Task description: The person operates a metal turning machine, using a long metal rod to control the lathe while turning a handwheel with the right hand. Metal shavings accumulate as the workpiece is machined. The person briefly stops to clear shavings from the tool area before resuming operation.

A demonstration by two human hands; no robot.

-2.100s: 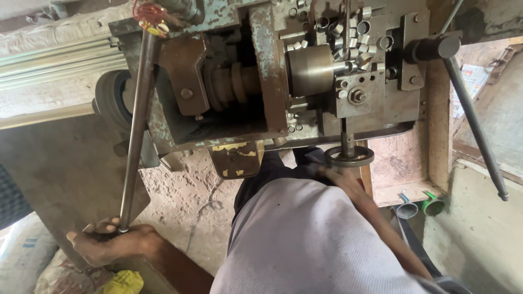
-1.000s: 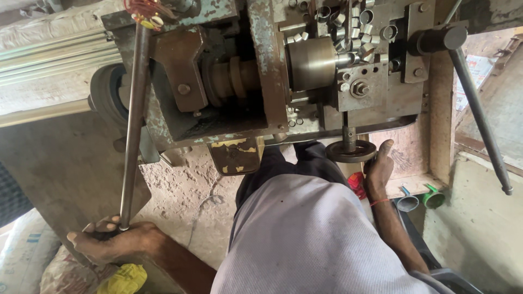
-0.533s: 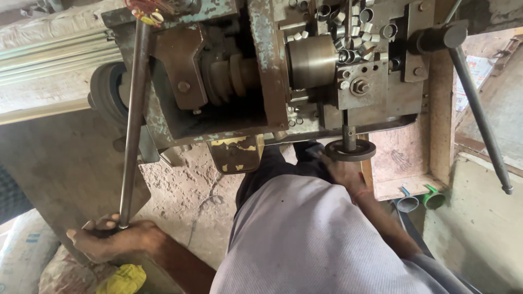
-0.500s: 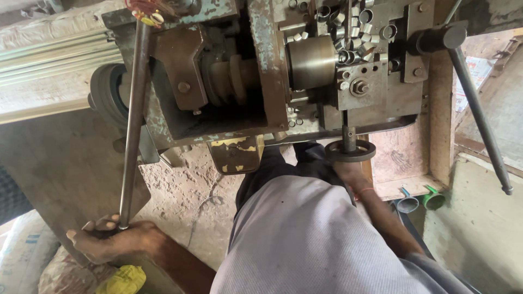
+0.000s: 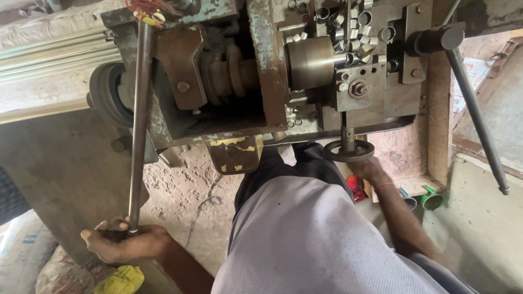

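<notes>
From the head camera, looking down past a pale shirt, the left hand (image 5: 126, 243) is wrapped tight around the lower end of a long steel lever rod (image 5: 139, 125), which rises nearly upright to the top of a worn, green-painted lathe-like machine (image 5: 267, 81). The right hand (image 5: 364, 167) reaches forward to the small round handwheel (image 5: 348, 151) under the machine's front; it touches the rim from below, but whether the fingers close on it cannot be told. Above the wheel, short metal rings (image 5: 354, 24) lie heaped beside a brass-coloured cylinder (image 5: 309, 61). A second dark lever (image 5: 475, 111) slants down at the right. A yellow cloth (image 5: 121, 280) lies below the left hand.
</notes>
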